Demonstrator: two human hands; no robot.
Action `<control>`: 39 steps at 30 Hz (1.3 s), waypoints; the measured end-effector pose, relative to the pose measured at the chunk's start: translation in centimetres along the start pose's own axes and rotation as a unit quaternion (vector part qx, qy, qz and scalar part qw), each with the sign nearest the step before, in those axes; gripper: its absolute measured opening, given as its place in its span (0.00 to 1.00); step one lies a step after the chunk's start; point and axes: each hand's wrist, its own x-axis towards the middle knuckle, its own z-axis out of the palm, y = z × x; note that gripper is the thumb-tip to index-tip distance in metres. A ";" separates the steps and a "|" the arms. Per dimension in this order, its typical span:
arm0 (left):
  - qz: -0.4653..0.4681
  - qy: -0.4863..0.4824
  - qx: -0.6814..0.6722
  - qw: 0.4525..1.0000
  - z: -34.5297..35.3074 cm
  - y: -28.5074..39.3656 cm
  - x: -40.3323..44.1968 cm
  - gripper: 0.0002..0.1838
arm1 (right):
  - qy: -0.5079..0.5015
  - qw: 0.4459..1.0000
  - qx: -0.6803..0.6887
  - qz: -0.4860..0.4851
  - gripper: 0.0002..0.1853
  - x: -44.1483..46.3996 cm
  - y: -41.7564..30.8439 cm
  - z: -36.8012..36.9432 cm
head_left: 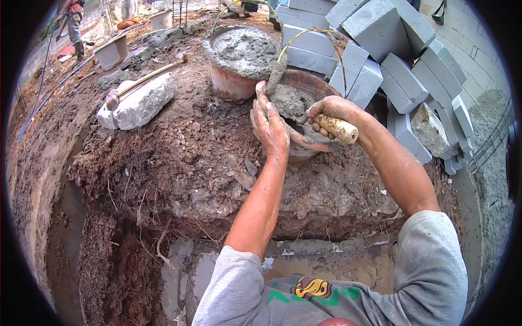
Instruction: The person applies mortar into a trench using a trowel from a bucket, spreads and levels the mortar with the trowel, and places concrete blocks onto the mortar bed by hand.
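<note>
My right hand (331, 117) is closed around the wooden handle of a trowel (341, 130). Grey mortar (292, 102) lies over its blade, inside the near reddish bucket (312, 80). At that bucket's left rim is my left hand (269, 130), fingers stretched out and pointing away from me. Its fingertips are by the lower end of a mortar-crusted, stick-like piece (276, 73); whether they grip it I cannot tell. Just beyond stands a second bucket (231, 84), filled to the rim with wet mortar (244, 49).
Grey blocks (375, 32) are piled at the right, beside a block wall (467, 43). A hammer (144, 81) lies on a pale rock (138, 103) to the left. Below me runs a muddy trench (304, 266). Another person (73, 24) stands far left.
</note>
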 end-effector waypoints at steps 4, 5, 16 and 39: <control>-0.020 -0.006 0.098 0.995 -0.7 0.6 -0.1 0.26 | 0.075 0.995 -0.014 -0.061 0.05 -0.3 -0.3 0.3; -0.024 -0.008 0.135 0.991 -1.0 1.0 -0.2 0.27 | 0.099 0.990 -0.059 -0.075 0.06 0.8 0.2 -0.2; -0.290 0.017 -0.096 0.952 -11.0 5.5 -8.3 0.35 | 0.118 0.971 -0.111 -0.177 0.08 -7.1 3.3 -4.3; -0.448 0.556 -0.102 0.693 -46.9 -17.9 -48.6 0.44 | -0.386 0.921 -0.032 0.049 0.19 -1.8 38.0 29.7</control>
